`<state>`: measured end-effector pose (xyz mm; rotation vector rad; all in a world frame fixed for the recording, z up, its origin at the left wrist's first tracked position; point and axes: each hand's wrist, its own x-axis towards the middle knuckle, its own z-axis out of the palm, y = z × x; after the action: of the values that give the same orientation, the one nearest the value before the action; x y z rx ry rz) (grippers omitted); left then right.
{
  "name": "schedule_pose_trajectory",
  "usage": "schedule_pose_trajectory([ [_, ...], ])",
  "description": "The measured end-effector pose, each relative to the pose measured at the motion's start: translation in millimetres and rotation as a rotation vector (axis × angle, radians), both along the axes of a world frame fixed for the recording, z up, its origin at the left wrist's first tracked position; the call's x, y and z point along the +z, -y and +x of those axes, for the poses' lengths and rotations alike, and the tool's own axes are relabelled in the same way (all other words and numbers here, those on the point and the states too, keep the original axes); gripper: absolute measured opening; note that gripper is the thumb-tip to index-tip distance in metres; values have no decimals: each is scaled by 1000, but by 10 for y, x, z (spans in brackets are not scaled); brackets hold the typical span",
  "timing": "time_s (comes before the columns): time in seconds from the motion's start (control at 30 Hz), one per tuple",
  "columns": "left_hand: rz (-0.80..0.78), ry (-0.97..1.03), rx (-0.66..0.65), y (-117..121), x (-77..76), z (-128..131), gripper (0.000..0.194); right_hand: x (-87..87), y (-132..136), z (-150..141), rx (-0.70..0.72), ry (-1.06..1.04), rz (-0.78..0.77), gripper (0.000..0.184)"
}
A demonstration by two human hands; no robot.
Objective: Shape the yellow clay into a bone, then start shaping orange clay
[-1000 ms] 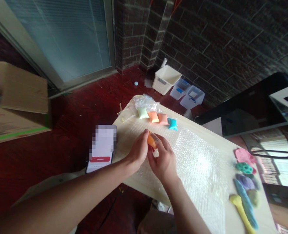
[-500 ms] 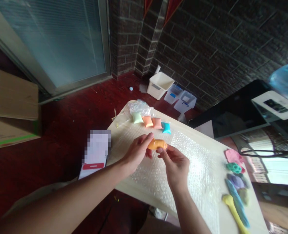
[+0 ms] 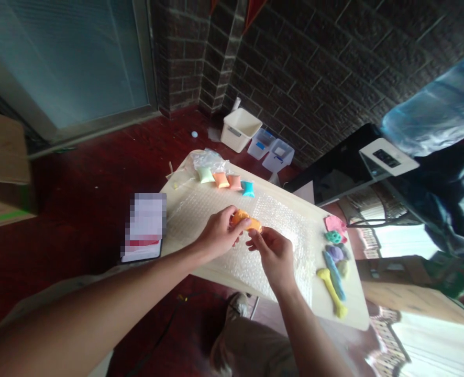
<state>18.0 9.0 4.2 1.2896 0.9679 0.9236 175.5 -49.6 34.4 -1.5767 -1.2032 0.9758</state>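
A small orange packet of what looks like modelling clay (image 3: 253, 224) is held above the bubble wrap (image 3: 290, 222) on the table. My left hand (image 3: 217, 234) is closed around its left part, thumb lying across the front. At the packet's right end, my right hand (image 3: 276, 255) pinches the edge between thumb and fingers. Beyond my hands lie a pale green packet (image 3: 206, 175), an orange packet (image 3: 220, 180), a salmon packet (image 3: 235, 182) and a blue packet (image 3: 248, 188) in a row.
Clear plastic bags (image 3: 210, 159) lie at the table's far corner. Along its right edge sit a yellow bone-shaped piece (image 3: 331, 293), a blue strip (image 3: 334, 276) and several other coloured clay pieces. A white bin (image 3: 240, 131) and two clear boxes stand on the floor behind.
The view has swung right, so the table appears further left. My left hand has closed further over the orange packet, its thumb now across it, and the packet is tilted down to the right.
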Motion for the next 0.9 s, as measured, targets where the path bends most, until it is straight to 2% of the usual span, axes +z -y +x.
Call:
schedule_pose_trajectory([
  [0.1, 97, -92, 39, -8, 40, 28, 34, 33, 34, 18, 17, 66, -20, 43],
  [0.2, 235, -181, 73, -45, 70, 29, 33, 35, 35, 94, 4, 249, -9, 49],
  [0.3, 304, -203, 38, -35, 91, 15, 29, 19, 33, 174, -56, 431, 133, 74],
  [0.37, 342, -185, -34, 16, 100, 12, 23, 3, 46, 191, 40, 452, 177, 88],
  [0.4, 357, -172, -72, 49, 106, 13, 18, -7, 58, 185, 118, 445, 161, 88],
  [0.5, 373, -141, -154, 138, 144, 15, 9, -41, 86, 135, 273, 378, 64, 72],
  [0.57, 366, -125, -165, 154, 180, 5, 15, -66, 76, 105, 272, 256, 9, 60],
  [0.67, 332, -115, -111, 109, 184, -29, 26, -96, 2, 99, 192, 5, -59, 43],
  [0.77, 245, -96, -23, 37, 68, -56, 29, -120, -103, 119, 120, -153, -123, 44],
  [0.9, 67, -39, -12, -17, -141, -49, 30, -137, -221, 119, 95, -301, -139, 42],
])
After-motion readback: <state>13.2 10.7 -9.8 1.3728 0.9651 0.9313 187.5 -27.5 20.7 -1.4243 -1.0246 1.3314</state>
